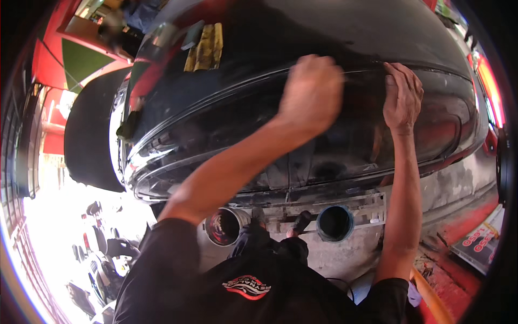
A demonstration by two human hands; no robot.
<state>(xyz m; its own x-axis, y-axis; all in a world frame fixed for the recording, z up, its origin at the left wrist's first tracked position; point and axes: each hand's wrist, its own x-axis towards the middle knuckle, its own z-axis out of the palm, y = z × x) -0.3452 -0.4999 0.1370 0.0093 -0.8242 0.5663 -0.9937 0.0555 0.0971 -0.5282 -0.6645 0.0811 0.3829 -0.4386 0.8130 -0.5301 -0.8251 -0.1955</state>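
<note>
A glossy black car body (232, 129) stretches across in front of me, with a long curved seam (243, 81) along its upper side. My left hand (312, 92) is closed in a fist over this seam, smeared by motion; whatever its fingers hold is hidden. Farther right, my right hand (403, 100) touches the same seam, its thumb and fingers drawn together at the edge. Anything between those fingertips is too small to make out. On the upper surface to the left lie a stained yellow, dark-blotched pad (205, 47) and a grey block (193, 35).
Two open buckets (224, 227) (335, 223) stand on the floor between me and the car, near my feet. A large dark panel (91, 135) stands at the car's left end. A printed sign board (480, 237) lies at the right, near an orange pole (431, 297).
</note>
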